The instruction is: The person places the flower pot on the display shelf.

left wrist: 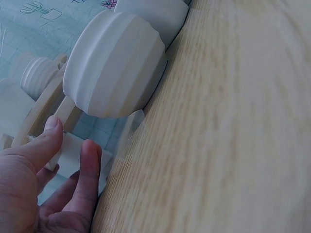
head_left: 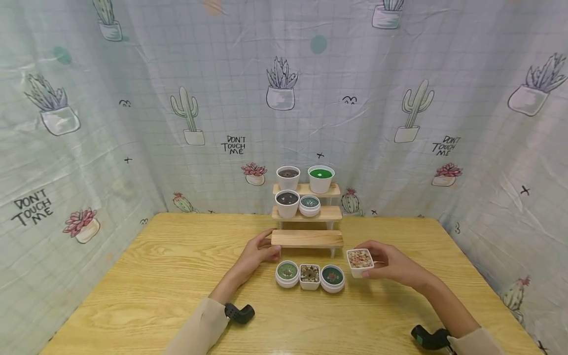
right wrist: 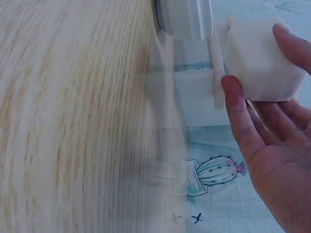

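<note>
My right hand (head_left: 390, 261) holds a small square white pot (head_left: 360, 264) filled with pale and orange pebbles, lifted beside the lowest step. In the right wrist view, the thumb and fingers lie around the white pot (right wrist: 262, 58). At the left end of the lowest step, my left hand (head_left: 257, 250) grips the three-tier wooden display stand (head_left: 307, 238). The left wrist view shows the thumb on the step's wooden edge and the fingers around its white leg. In front of the stand are a round pot with light green filling (head_left: 287, 274), a square pebble pot (head_left: 309, 277) and a dark green pot (head_left: 332, 279).
The top step carries a pot with grey-brown filling (head_left: 288, 177) and one with bright green filling (head_left: 321, 180). On the middle step are a black-filled pot (head_left: 287, 203) and a low blue-grey one (head_left: 309, 205). A cactus-print curtain (head_left: 310, 123) hangs behind the wooden table (head_left: 177, 276).
</note>
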`<state>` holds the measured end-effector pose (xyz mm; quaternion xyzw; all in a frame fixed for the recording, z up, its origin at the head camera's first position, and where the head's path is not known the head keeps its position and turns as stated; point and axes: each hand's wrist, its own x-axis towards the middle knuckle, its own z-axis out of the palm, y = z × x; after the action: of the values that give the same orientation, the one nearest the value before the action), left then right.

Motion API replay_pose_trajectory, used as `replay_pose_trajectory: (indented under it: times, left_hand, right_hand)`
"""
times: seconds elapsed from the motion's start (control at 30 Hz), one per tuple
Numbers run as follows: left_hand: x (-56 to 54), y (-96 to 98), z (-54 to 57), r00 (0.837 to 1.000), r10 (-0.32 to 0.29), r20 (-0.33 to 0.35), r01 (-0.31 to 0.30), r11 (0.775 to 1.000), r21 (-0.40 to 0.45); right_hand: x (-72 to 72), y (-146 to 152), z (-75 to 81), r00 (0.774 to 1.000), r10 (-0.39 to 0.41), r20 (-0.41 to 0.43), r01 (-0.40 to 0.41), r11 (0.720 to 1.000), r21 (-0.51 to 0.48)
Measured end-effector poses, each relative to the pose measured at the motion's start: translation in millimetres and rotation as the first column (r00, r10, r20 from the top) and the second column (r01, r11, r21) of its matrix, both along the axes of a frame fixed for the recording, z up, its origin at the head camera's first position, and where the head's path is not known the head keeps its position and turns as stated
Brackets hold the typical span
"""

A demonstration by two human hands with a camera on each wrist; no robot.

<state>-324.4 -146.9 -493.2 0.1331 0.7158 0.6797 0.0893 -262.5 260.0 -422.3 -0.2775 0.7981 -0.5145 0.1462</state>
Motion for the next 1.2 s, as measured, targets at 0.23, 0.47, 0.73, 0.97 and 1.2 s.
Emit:
replay_pose_trajectory:
  times: [0.23,0.47,0.73,0.97,1.2]
  left_hand:
    - [0.1,0.5,-0.7,1.000,0.005,0.000,-0.005,1.000,-0.004]
    - [0.5,1.4,-0.1,1.000,0.007,0.000,-0.007,1.000,-0.007]
    - [1.0,2.2,0.7,1.000,0.013,0.005,-0.013,1.000,0.007]
    - [0.0,2.1,-0.6,1.000,0.012,0.004,-0.012,1.000,-0.002]
    - [-0.9,1.1,-1.2,1.000,0.008,0.007,-0.008,1.000,-0.019]
  right_hand:
    - [1.1,0.1,2.9,1.000,0.001,0.014,-0.001,1.000,-0.006]
    - [1.4,2.3,7.2,1.000,-0.017,0.006,0.017,1.000,0.009]
    - [-4.9,0.7,10.9,0.999,-0.034,-0.021,0.034,0.999,0.018]
    - [-10.6,-2.3,14.7,0.999,-0.050,-0.021,0.050,0.999,-0.002]
    - [-14.8,-7.4,18.6,0.996,-0.078,-0.036,0.079,0.997,0.002]
